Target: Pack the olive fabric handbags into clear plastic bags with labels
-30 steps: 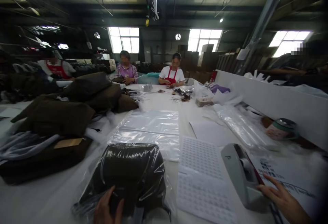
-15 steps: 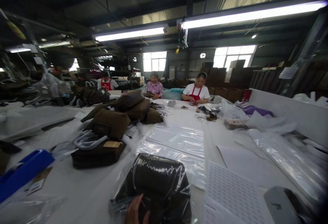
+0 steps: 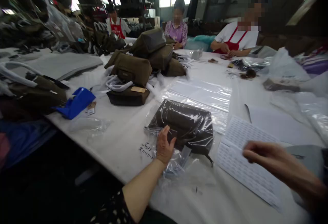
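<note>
A dark brown bag lies on the table inside a clear plastic bag, whose loose end is crumpled toward me. My left hand rests on its near left part, fingers laid flat and thumb apart. Over the right side of a sheet of printed labels is my right hand, slightly blurred, with fingers curled in against the thumb. Whatever may be between those fingertips is hidden. Just beyond the wrapped bag lie flat clear plastic bags.
Brown bags with white-wrapped handles are piled at the back left. A blue tape dispenser stands near the left table edge, beside a tag. A grey device is partly behind my right hand. Several people sit across the table.
My view has tilted down and turned, showing both arms. My right hand has come into view over the label sheet. My left hand stays on the wrapped bag.
</note>
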`<state>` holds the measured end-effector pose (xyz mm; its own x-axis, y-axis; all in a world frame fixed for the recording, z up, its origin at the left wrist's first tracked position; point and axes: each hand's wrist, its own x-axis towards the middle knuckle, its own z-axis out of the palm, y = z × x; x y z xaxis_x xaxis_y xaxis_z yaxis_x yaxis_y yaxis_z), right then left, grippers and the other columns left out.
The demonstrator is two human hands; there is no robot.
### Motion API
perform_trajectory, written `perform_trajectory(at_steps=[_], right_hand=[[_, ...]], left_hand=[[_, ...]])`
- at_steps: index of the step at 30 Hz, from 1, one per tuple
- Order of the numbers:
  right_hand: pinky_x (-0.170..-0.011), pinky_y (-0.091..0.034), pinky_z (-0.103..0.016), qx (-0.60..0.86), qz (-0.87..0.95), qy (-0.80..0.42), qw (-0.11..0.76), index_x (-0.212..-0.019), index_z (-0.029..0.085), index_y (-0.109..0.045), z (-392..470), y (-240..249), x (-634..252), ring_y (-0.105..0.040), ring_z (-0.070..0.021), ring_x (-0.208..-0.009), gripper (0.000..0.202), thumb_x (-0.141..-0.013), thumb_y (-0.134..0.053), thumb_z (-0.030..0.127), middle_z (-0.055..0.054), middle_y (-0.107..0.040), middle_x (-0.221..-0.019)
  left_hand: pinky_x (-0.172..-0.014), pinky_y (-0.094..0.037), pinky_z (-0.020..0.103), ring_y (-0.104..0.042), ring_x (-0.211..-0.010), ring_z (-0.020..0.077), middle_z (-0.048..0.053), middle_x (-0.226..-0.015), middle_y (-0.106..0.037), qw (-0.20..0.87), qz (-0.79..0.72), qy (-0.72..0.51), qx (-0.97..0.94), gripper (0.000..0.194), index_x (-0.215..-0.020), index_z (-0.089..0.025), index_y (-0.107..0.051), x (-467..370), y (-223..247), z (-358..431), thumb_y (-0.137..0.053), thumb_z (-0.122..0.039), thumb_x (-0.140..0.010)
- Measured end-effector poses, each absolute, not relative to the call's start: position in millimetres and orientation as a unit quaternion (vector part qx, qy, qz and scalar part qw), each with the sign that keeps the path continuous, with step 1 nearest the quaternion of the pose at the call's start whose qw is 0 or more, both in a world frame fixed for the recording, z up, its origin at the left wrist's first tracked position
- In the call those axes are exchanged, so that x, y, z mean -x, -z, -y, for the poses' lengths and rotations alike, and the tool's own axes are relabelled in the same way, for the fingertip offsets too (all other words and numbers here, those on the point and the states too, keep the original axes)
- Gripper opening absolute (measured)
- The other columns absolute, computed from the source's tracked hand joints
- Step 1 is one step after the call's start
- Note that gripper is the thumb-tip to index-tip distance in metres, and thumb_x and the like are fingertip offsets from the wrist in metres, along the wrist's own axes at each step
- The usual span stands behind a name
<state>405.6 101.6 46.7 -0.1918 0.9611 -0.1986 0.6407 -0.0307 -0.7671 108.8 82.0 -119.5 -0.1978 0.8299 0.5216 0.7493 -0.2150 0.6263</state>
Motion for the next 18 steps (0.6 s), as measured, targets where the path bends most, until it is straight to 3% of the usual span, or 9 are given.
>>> perform_trajectory(at_steps=[3, 7, 12, 18], right_hand=[[-0.048, -0.038, -0.022, 0.443, 0.793, -0.415, 0.049, -0.062, 0.02, -0.063, -138, -56, -315, -0.051, -0.0114, -0.051, 0.029, -0.076, -0.059, 0.045, 0.003, -0.056, -0.054], [-0.055, -0.041, -0.021, 0.349, 0.905, -0.224, -0.091, -0.066, 0.018, -0.067, -175, -41, -211, -0.059, -0.0131, -0.058, 0.019, -0.074, -0.063, 0.034, 0.001, -0.061, -0.057], [-0.072, -0.046, -0.032, 0.388, 0.897, -0.152, -0.147, -0.069, 0.012, -0.067, -187, -3, -172, -0.064, -0.0265, -0.083, 0.018, -0.07, -0.069, 0.03, -0.012, -0.066, -0.074], [-0.073, -0.048, -0.044, 0.482, 0.863, -0.075, -0.132, -0.092, 0.009, -0.063, -224, -16, -208, -0.062, -0.0344, -0.086, 0.045, -0.066, -0.073, 0.044, -0.018, -0.065, -0.084]], left_hand=[[-0.101, -0.038, 0.05, -0.042, -0.125, 0.026, 0.016, -0.133, -0.044, 0.057, -0.617, -0.476, -0.624, 0.059, -0.135, -0.02, -0.025, -108, 123, -81, -0.054, -0.022, -0.085], [-0.102, -0.039, 0.048, -0.041, -0.126, 0.0254, 0.016, -0.134, -0.043, 0.075, -0.614, -0.504, -0.603, 0.063, -0.137, -0.02, -0.022, -107, 122, -78, -0.056, -0.025, -0.084], [-0.104, -0.037, 0.048, -0.038, -0.128, 0.0254, 0.016, -0.136, -0.042, 0.118, -0.614, -0.51, -0.591, 0.064, -0.136, -0.019, -0.025, -105, 119, -77, -0.058, -0.027, -0.083], [-0.103, -0.039, 0.048, -0.038, -0.128, 0.0258, 0.013, -0.14, -0.04, 0.123, -0.617, -0.442, -0.639, 0.023, -0.107, -0.018, -0.06, -103, 114, -75, -0.05, -0.021, -0.087]])
